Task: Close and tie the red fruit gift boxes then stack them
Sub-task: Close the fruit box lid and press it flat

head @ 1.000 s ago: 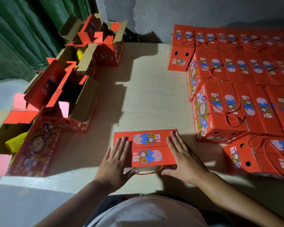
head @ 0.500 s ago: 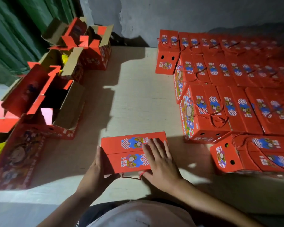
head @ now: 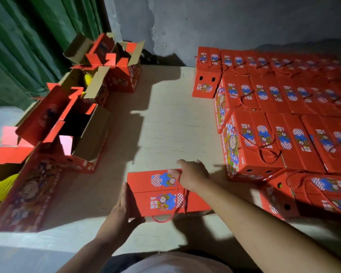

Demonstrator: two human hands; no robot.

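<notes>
- Dim room, pale wooden worktop [head: 165,125] lit in a hard patch, grey plaster wall behind, green curtain [head: 28,46] off the left edge.
- Near edge, middle: red gift box [head: 158,194] lying closed, two lid flaps meeting in a seam along the top. Smooth printed card, glossy cartoon panels, sharp folded corners.
- Left hand [head: 120,217] clamped on the near left corner of that box, fingers flat up the left end, thumb tucked along the front face. Good anchor, best kept low so the flaps can't spring.
- Right hand [head: 193,174] over the far right part of the lid, pinching the red cord [head: 182,201], rest of the fingers loosely curled. Twisted rope, thin and floppy, a slack loop hanging off the front.
- Probably the tying step: pull the cord taut across the seam first, then knot snug; slack likely means a gaping lid.
- Left edge: open boxes [head: 77,131] with flaps up, raw brown card inside, yellow foam netting [head: 0,188] peeking out.
- Right side through to the far right corner: finished boxes [head: 274,138] packed tight in rows, cords looped on top, round holes in the ends.
</notes>
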